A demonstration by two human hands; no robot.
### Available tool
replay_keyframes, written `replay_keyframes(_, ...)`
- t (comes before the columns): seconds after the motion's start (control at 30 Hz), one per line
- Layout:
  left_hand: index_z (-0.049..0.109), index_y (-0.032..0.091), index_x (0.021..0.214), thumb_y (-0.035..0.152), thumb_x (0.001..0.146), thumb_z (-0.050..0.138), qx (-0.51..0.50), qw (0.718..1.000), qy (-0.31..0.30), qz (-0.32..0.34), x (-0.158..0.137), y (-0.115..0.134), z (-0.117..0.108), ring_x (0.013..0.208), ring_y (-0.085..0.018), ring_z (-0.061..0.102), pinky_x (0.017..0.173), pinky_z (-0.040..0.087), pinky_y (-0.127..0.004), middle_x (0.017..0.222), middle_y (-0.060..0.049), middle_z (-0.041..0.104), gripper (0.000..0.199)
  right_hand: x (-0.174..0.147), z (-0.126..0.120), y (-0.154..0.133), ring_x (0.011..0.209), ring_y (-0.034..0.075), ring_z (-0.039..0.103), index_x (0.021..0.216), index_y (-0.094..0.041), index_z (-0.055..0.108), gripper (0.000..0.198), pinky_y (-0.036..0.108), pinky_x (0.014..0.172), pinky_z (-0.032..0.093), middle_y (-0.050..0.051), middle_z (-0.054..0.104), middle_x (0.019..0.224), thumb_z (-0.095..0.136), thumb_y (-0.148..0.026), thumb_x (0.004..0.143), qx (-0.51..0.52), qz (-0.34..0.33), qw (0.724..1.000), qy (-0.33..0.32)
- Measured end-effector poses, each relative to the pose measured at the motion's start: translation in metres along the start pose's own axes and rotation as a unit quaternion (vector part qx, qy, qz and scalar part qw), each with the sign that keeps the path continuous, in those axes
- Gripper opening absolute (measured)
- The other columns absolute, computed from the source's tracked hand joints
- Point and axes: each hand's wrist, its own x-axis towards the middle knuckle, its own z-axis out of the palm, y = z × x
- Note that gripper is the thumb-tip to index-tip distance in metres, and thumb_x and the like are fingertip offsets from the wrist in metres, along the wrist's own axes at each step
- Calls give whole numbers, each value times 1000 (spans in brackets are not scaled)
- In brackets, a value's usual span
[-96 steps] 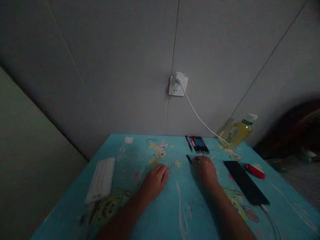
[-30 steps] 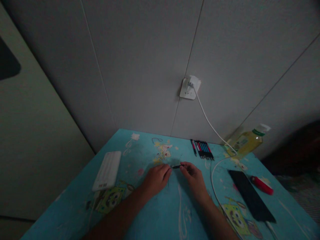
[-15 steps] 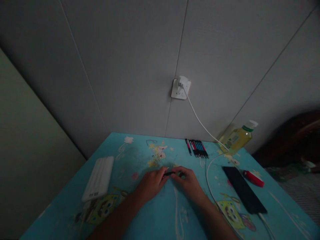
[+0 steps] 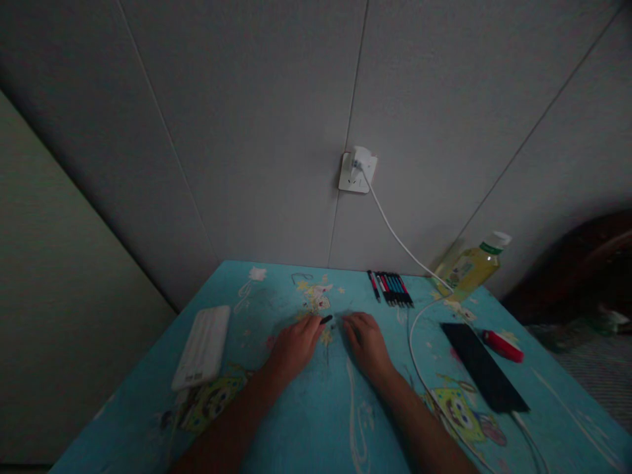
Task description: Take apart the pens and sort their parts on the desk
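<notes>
Near the middle of the table, my left hand [image 4: 296, 343] is closed around a dark pen or pen part, whose black end [image 4: 326, 319] sticks out past the fingertips to the right. My right hand [image 4: 366, 342] rests low over the table just to the right, apart from that black end. Its thumb and fingers are curled with the tips together; whatever may be between them is too small to make out. Tiny dark bits [image 4: 332, 326] lie on the tablecloth between both hands.
Behind my right hand lies a row of pens [image 4: 392, 289]. A white power bank [image 4: 202, 345] is at left. To the right are a black phone [image 4: 484, 365], a red-handled object [image 4: 502, 345], a bottle of yellow liquid [image 4: 476, 266] and a white cable [image 4: 411, 336] running to a wall socket [image 4: 354, 174].
My hands have moved apart; the right one has let go of the dark pen piece and shifted slightly away. The left still holds its piece, now a little farther forward.
</notes>
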Motion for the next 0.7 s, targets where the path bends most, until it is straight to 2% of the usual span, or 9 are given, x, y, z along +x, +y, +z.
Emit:
replay_keyframes(0.1, 53, 25, 125, 35, 102, 34, 1, 1000, 8, -22, 1, -3, 2, 80, -20, 70, 67, 48, -26, 102, -7, 72, 31, 5, 9, -3, 109, 25, 55, 115, -25, 69, 26, 40, 96, 42, 10, 64, 116, 54, -27, 93, -75, -31, 997, -17)
replay_keyframes(0.2, 49, 26, 129, 34, 103, 34, -23, 999, 4, -32, 1, -2, 5, 79, -20, 70, 66, 47, -26, 99, -7, 72, 32, 4, 15, -9, 114, 26, 52, 104, -25, 72, 21, 42, 97, 41, 10, 62, 120, 54, -24, 93, -122, -36, 992, -23)
replay_keyframes(0.3, 51, 25, 127, 33, 103, 34, -36, 999, -7, -13, 0, -1, 7, 85, -20, 70, 71, 48, -26, 100, -6, 72, 31, 3, 16, -11, 114, 27, 52, 97, -23, 72, 19, 43, 97, 40, 11, 62, 119, 53, -23, 93, -130, -18, 991, -8)
replay_keyframes(0.4, 53, 25, 125, 29, 103, 31, -49, 999, -15, 9, -1, 0, 7, 90, -19, 70, 76, 48, -27, 101, -6, 72, 31, 3, 13, -8, 109, 26, 55, 98, -22, 69, 19, 41, 96, 41, 10, 66, 113, 51, -24, 94, -80, -7, 997, -2)
replay_keyframes(0.5, 54, 25, 117, 36, 103, 34, -64, 998, -13, 17, -3, 2, 5, 91, -20, 69, 75, 48, -28, 99, -5, 72, 28, 0, 5, -3, 101, 24, 59, 105, -20, 67, 23, 38, 93, 44, 10, 69, 106, 48, -28, 96, -1, 11, 1000, 24)
replay_keyframes(0.6, 53, 24, 110, 45, 100, 40, -82, 996, -20, 13, -4, 6, 2, 85, -22, 70, 70, 47, -27, 93, -5, 72, 27, -4, -6, 0, 96, 23, 62, 105, -19, 67, 27, 35, 89, 46, 9, 70, 103, 46, -34, 96, 58, 56, 995, 52)
replay_keyframes(0.7, 51, 23, 111, 42, 100, 42, -103, 994, -33, 5, -5, 9, 3, 81, -21, 70, 66, 46, -26, 91, -4, 72, 24, -7, -14, -3, 87, 22, 65, 102, -18, 67, 31, 32, 78, 48, 8, 72, 98, 48, -41, 95, 126, 106, 985, 51)
